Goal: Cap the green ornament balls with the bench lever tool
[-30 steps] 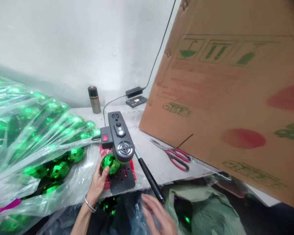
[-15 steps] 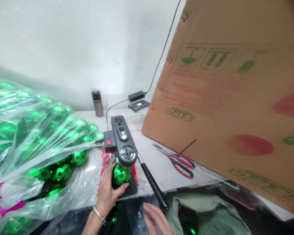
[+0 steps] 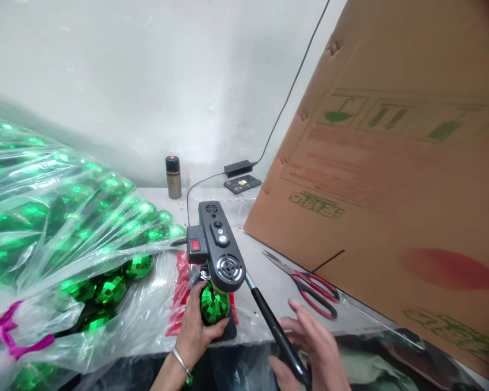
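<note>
A shiny green faceted ball (image 3: 214, 304) sits beneath the round front end of a black bench device (image 3: 222, 244) with a red switch. My left hand (image 3: 195, 323), wearing a silver bangle at the wrist, is closed around the ball from the left. From the device's right side a lever with a black handle (image 3: 275, 328) slants down toward me. My right hand (image 3: 313, 342) is beside the lower part of this handle, thumb and fingers apart on either side of it. Whether it touches the handle I cannot tell.
Clear plastic bags of green balls (image 3: 77, 217) fill the left, tied with a purple ribbon (image 3: 14, 334). Red-handled scissors (image 3: 309, 285) lie right of the lever, before a large cardboard box (image 3: 375, 179). A small bottle (image 3: 173, 178), power adapter (image 3: 239, 168) and phone (image 3: 242, 184) stand behind.
My right hand has risen from the bottom edge to the lever's handle, its fingers spread. My left hand still holds the ball under the device. The whole view has shifted slightly.
</note>
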Available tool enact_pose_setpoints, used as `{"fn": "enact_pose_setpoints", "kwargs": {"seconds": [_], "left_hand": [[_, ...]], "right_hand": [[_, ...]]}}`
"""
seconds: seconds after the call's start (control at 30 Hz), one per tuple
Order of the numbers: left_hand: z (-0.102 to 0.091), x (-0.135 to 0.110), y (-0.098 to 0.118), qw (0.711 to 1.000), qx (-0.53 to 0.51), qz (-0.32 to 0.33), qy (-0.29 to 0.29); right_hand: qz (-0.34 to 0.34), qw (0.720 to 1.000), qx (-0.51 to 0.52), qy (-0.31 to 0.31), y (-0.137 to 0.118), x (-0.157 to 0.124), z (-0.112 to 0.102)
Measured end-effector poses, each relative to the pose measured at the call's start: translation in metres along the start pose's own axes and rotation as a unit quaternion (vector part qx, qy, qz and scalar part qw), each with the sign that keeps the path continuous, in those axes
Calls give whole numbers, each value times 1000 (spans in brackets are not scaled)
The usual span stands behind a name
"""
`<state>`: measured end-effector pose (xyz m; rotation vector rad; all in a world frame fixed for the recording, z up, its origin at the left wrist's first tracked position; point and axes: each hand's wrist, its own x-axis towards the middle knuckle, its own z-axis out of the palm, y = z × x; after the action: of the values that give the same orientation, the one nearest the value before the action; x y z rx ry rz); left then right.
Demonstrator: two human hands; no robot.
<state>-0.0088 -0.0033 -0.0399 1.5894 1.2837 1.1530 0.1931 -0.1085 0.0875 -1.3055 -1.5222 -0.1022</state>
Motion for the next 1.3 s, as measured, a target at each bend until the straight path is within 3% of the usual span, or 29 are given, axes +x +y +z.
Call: {"fn": "enact_pose_setpoints", "kwargs": {"seconds": [0.1,0.27,0.43,0.5,0.73,0.93,1.3], "left_hand": [[1,1,0,1000,-13,1,-2],[7,1,-5,1000,-20,7,1],[10,-1,-9,1000,-14,4,6],[11,-2,-9,1000,-7,5,9],[9,-3,-7,1000,6,24,19],[10,-2,-8,999,11,33,22],[13,-1,-12,998,20,43,33]], "right_hand": [[-42,996,20,76,-23,21,18],[-122,986,94,66,-43,55,47],[7,980,136,145,-54,49,70],[21,979,137,150,-55,45,72],[-27,985,129,109,-44,46,65],[-7,976,152,158,-48,43,73],[-13,969,186,159,-46,43,78]]}}
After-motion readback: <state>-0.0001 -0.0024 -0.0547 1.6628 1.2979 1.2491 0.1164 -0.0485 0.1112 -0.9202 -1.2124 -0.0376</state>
